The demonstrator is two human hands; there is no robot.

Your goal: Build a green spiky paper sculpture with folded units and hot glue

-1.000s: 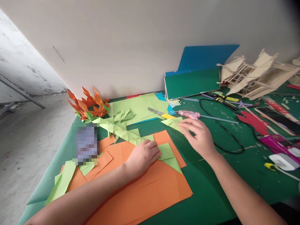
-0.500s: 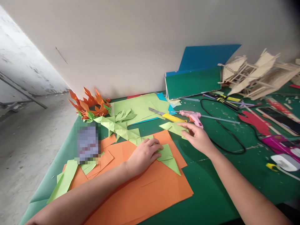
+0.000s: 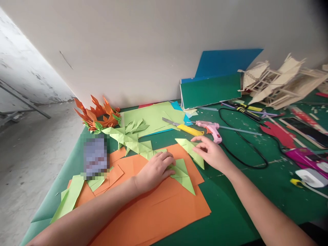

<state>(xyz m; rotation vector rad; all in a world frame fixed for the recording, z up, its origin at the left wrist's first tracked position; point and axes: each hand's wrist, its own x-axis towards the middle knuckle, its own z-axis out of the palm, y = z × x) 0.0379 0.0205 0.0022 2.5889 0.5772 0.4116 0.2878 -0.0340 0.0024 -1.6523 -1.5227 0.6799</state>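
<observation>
My left hand rests with curled fingers on a folded light-green paper piece, which lies on orange paper sheets. My right hand has its fingertips on a second folded light-green piece at the far edge of the orange sheets. The two green pieces lie close together, a small gap between them.
On the green table lie a pink glue gun, a yellow-handled cutter, a black cable, orange and green origami, more green folded pieces, blue and green card and a wooden stick model.
My right hand slid the second green piece from beside the glue gun toward me and to the left, nearer the piece under my left hand. My left hand stayed put.
</observation>
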